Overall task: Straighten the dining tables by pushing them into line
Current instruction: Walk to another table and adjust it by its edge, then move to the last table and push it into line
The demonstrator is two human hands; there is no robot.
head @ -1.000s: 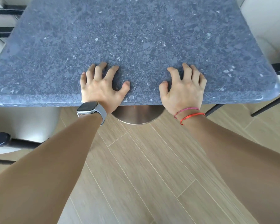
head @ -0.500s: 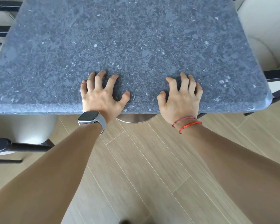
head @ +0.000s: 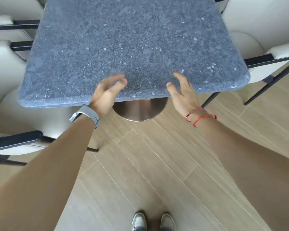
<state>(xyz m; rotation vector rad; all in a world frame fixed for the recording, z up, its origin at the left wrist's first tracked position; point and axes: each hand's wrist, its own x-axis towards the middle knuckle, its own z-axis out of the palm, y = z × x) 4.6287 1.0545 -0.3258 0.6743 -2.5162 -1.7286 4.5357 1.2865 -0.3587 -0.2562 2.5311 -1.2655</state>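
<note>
- Item under work: one dining table (head: 123,39), with a dark speckled stone top on a round metal pedestal base (head: 139,110). It is seen directly ahead of the person, its near edge running slightly askew across the view.
- Left hand (head: 107,92): held at the near edge of the top with fingers loosely spread and partly curled. Nothing is gripped. Blur prevents confirmation of contact with the stone.
- Right hand (head: 182,92): held likewise at the near edge, well apart from the left, with fingers relaxed and splayed. Nothing is held, and contact cannot be confirmed.
- Surroundings: cream chairs are noted on the left (head: 7,67) and on the right (head: 257,22), both close against the table sides. Wood-plank flooring (head: 157,164) and the person's shoes (head: 153,220) are visible below.
- Step in hand: it is judged that a push on this table is either being set up or being broken off. No neighbouring table is in view, so alignment cannot be assessed.
- Next move: if further correction is needed, both palms should be seated flat on the near edge and an even forward push applied. An uneven push would be expected to turn the top on its pedestal, and the chair frames close alongside could be struck.
</note>
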